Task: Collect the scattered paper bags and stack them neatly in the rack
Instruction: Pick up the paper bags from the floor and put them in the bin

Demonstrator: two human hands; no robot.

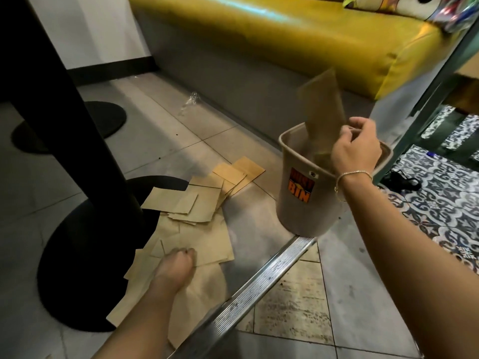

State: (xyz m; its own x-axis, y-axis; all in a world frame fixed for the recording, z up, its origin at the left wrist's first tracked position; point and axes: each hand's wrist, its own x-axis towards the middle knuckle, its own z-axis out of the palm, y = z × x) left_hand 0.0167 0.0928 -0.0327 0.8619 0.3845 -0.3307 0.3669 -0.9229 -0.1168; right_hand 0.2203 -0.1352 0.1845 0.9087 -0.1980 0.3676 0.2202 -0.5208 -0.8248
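Many paper bags (197, 206), one bin (300, 203)

Blurred paper bag (322, 104); its bottom hidden inside bin (298, 211)

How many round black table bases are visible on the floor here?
3: the large black base under the near black pillar, partly covered by paper bags, and two smaller bases behind it, both partly hidden.

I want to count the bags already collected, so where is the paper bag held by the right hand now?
In the head view, the paper bag stands upright at right of centre, its lower end inside the beige bin, pinched by the right hand.
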